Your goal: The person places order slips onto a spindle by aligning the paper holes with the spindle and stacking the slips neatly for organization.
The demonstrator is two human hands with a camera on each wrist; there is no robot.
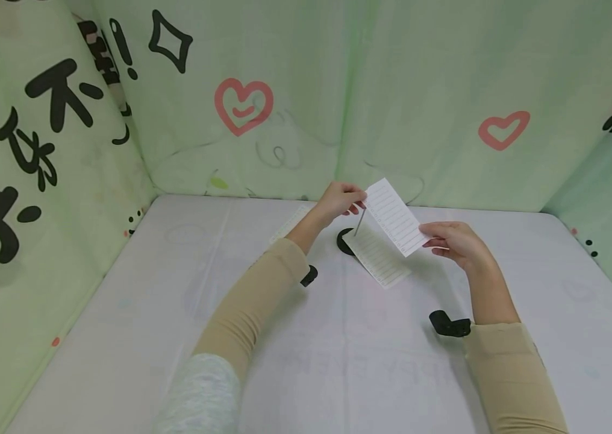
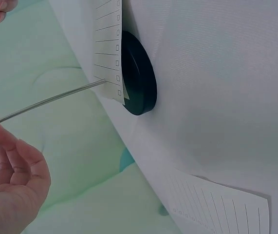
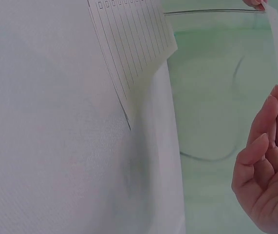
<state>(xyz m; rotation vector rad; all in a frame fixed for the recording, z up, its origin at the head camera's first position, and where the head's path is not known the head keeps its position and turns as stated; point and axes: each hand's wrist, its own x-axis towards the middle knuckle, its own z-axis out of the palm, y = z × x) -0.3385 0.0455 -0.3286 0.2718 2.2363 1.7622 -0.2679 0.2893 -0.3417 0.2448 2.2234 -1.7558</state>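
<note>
Both hands hold a white lined paper slip (image 1: 395,218) above a paper spike. My left hand (image 1: 337,200) pinches its upper left corner, close to the tip of the thin metal rod (image 2: 51,102). At the opposite end, my right hand (image 1: 456,242) pinches the lower right edge between thumb and fingers. The spike's round black base (image 2: 143,80) stands on the table. Another lined slip (image 1: 379,258) with small checkboxes is pierced by the rod low down, over the base. Whether the rod's tip touches the held slip is hidden by the left fingers.
More lined paper (image 2: 226,207) lies flat on the white table (image 1: 338,361), partly behind the left forearm in the head view. Green printed curtains (image 1: 420,90) enclose the table's back and sides. Black pieces (image 1: 449,324) are fixed at both wrists.
</note>
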